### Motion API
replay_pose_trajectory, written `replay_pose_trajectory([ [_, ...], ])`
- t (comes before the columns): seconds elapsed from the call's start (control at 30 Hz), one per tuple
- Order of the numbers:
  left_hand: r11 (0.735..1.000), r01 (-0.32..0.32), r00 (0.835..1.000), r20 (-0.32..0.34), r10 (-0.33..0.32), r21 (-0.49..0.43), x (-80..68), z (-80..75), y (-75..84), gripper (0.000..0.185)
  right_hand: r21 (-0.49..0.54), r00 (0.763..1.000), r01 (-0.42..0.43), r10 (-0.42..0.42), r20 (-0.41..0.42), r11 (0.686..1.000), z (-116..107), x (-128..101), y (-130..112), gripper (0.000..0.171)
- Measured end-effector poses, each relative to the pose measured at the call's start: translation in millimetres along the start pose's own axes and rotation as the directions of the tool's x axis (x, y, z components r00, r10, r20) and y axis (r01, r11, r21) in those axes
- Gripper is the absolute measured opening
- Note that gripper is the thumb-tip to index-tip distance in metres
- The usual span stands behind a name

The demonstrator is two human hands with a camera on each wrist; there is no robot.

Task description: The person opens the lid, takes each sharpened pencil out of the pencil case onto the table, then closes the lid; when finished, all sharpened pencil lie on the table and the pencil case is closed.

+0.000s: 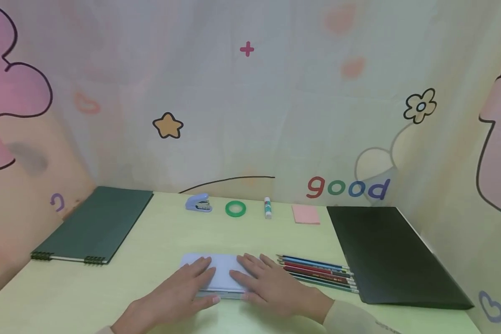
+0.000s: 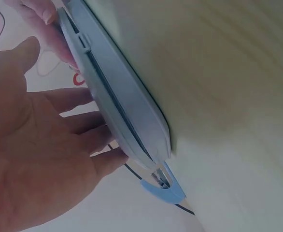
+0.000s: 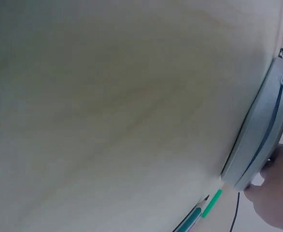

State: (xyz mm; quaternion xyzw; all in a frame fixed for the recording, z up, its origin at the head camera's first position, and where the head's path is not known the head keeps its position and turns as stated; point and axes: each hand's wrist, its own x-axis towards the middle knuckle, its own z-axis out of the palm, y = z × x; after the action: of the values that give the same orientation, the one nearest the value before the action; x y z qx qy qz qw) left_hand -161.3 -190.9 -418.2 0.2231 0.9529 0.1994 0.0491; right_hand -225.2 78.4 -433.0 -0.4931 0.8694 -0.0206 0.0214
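Observation:
A pale lavender pencil case (image 1: 222,272) lies flat near the front middle of the table. In the left wrist view, its grey-looking case side (image 2: 127,92) shows a narrow dark gap between lid and base, with a small clasp along the seam. My left hand (image 1: 177,290) rests on the lid's left part, fingers extended and thumb near the front edge. On the right part, my right hand (image 1: 273,285) lies with its fingers spread across the lid. Only a sliver of that hand appears at the edge of the right wrist view. The case's contents are hidden.
Several pencils (image 1: 319,273) lie right of the case, beside a black folder (image 1: 396,255). A dark green spiral pad (image 1: 96,225) sits at left. Along the back are a stapler (image 1: 198,203), green tape (image 1: 235,208), a glue stick (image 1: 267,208) and pink sticky notes (image 1: 305,214).

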Motion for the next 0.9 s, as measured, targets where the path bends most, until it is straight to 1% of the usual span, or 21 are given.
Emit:
replay_pose_trajectory([
  [0.13,1.0,-0.015,1.0,0.006,0.015,0.013,-0.8,1.7,1.0,0.078,-0.06,1.0,0.013,-0.014,-0.011,0.998,4.3,-0.9,-2.8,0.06],
  [0.3,0.999,-0.032,0.999,0.001,0.032,0.038,0.1,1.1,1.5,0.077,-0.094,1.0,0.013,-0.016,-0.024,0.995,8.9,0.8,-4.0,0.061],
  [0.47,0.999,-0.036,0.999,0.021,0.035,0.039,-0.1,0.6,2.8,0.077,-0.138,0.999,0.016,-0.023,-0.048,0.99,14.9,0.0,-2.9,0.063],
  [0.57,0.998,-0.041,0.999,0.034,0.04,0.046,1.7,0.2,1.8,0.077,-0.127,0.998,0.021,-0.028,-0.055,0.992,15.1,-0.1,-1.8,0.062],
  [0.7,0.995,-0.022,0.999,0.027,0.02,0.096,8.1,-3.0,0.9,0.069,-0.098,0.999,0.016,-0.02,-0.042,0.995,15.8,2.2,-3.2,0.061],
  [0.77,0.993,-0.011,1.0,0.006,0.01,0.12,14.2,-5.9,2.1,0.063,-0.073,0.999,0.015,-0.017,-0.031,0.997,14.3,3.9,-3.9,0.061],
  [0.8,0.992,-0.009,1.0,-0.016,0.011,0.128,18.4,-7.8,2.9,0.061,-0.049,1.0,0.006,-0.007,-0.024,0.999,11.6,5.1,-4.0,0.06],
  [0.9,0.986,-0.013,0.993,-0.112,0.031,0.164,34.7,-17.2,2.9,0.057,0.015,0.999,-0.029,0.03,-0.04,0.999,-3.6,9.4,-0.9,0.057],
])
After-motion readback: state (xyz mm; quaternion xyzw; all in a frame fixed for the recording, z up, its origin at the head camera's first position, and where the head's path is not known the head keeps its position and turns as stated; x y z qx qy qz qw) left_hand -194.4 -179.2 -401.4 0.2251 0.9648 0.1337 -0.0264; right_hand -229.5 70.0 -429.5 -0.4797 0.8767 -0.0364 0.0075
